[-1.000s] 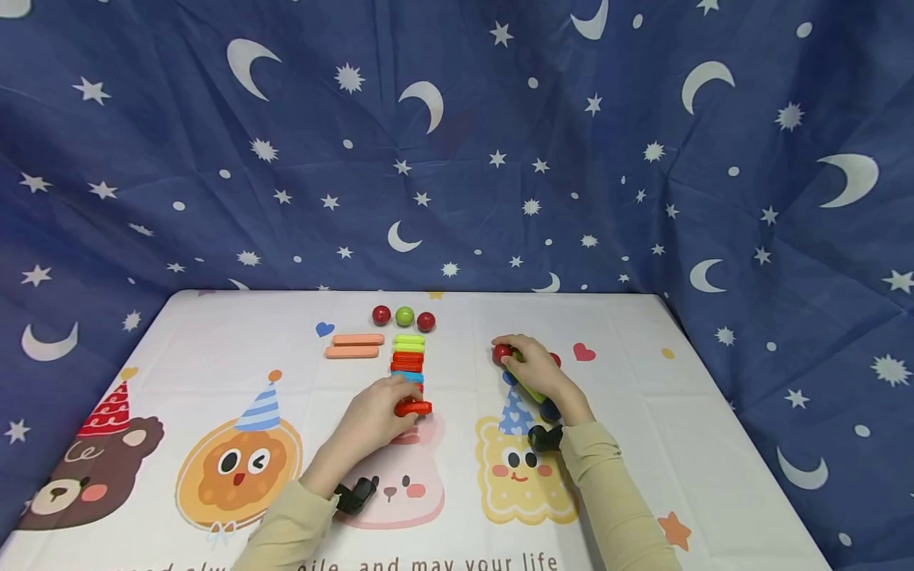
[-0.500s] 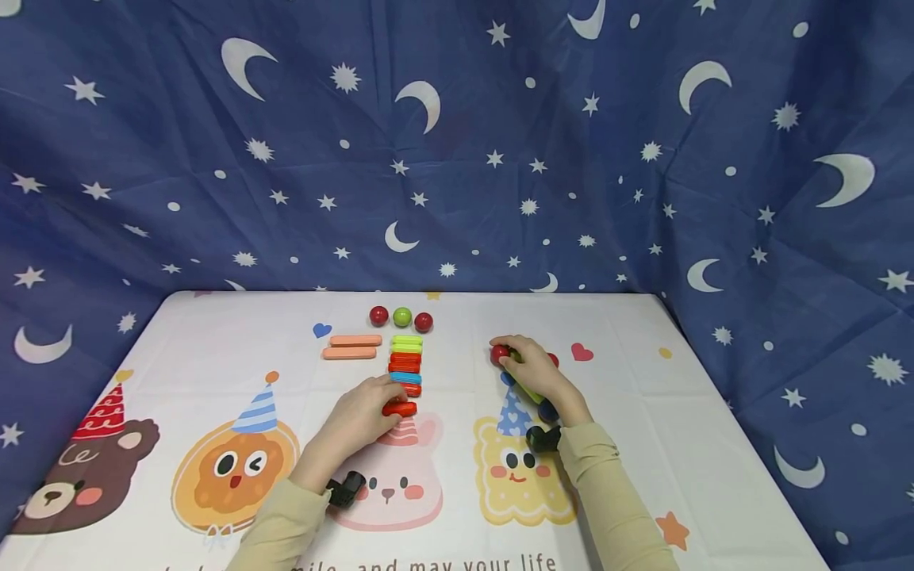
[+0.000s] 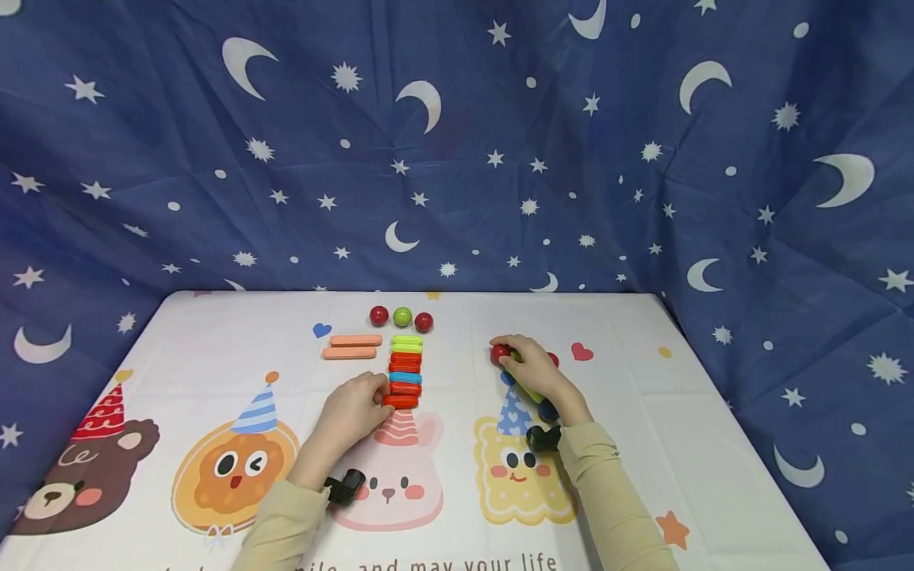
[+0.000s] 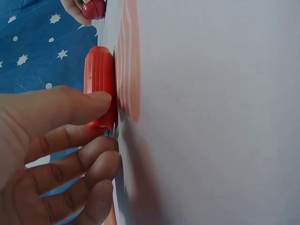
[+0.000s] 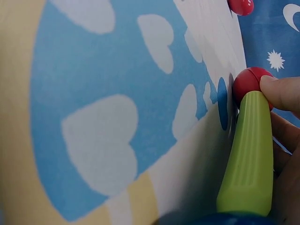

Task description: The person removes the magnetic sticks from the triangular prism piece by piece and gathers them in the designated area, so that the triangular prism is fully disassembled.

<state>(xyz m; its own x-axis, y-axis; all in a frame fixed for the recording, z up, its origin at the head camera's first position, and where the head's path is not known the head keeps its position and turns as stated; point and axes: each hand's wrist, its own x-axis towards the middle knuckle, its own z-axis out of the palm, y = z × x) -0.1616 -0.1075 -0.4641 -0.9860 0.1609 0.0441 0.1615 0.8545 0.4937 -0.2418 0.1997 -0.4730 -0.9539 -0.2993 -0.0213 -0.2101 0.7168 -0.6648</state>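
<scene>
My left hand (image 3: 355,410) pinches the left end of a red stick (image 3: 401,401) that lies at the near end of a column of coloured sticks (image 3: 406,361). In the left wrist view the thumb (image 4: 70,105) lies along the red stick (image 4: 99,84) and the other fingers curl under its end. My right hand (image 3: 533,369) curls over a green stick (image 5: 248,154) lying on the cloth. That stick has a red ball (image 3: 500,354) at its far end and a blue ball (image 3: 548,410) at its near end. A fingertip (image 5: 281,91) rests on the red ball (image 5: 248,84).
Three balls, red (image 3: 379,316), green (image 3: 403,316) and red (image 3: 424,321), sit behind the column. Two orange sticks (image 3: 351,346) lie to its left. Another red ball (image 3: 554,359) peeks out behind my right hand. A cartoon-printed cloth (image 3: 214,349) covers the table, with a blue starry curtain (image 3: 457,159) behind.
My left hand slid the red stick leftward and away, so it now lies against the near end of the column. The right hand stayed put.
</scene>
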